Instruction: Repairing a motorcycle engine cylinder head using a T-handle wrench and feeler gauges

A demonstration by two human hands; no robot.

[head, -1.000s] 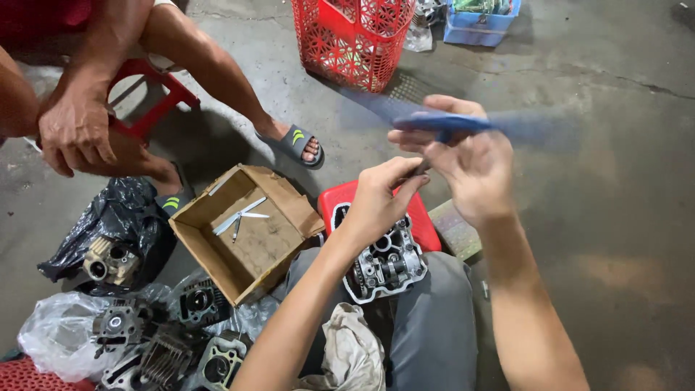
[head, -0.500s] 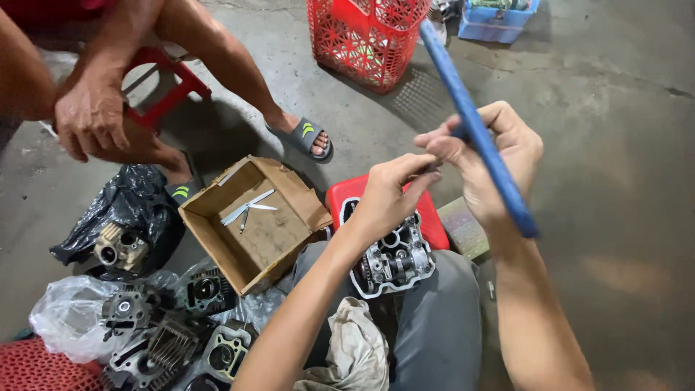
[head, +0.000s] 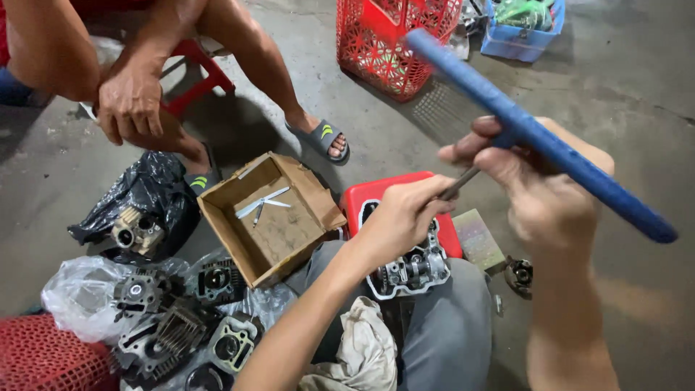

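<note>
moved: since half a second ago the blue tool handle (head: 539, 136) has been swung from steep to a shallower slant, its far end now over the red basket (head: 376, 43).
right hand (head: 539, 192): closed around the blue tool handle at mid-length, fingers wrapped over it.
left hand (head: 402, 217): pinched shut on a thin grey metal rod (head: 460, 183), which is pointed up toward the right hand.
hidden: where the rod meets the handle is covered by the right hand's fingers; whether they are joined cannot be told. the handle's ends are blurred.
below the hands: a metal cylinder head (head: 413, 271), finned and grimy, is rested on the grey-trousered lap, in front of a red stool (head: 355, 206).
left of the left hand: an open cardboard box (head: 271, 217) with pale metal strips inside; more engine parts on clear plastic.
another person: a hand (head: 130, 105) is rested on a knee.
</note>
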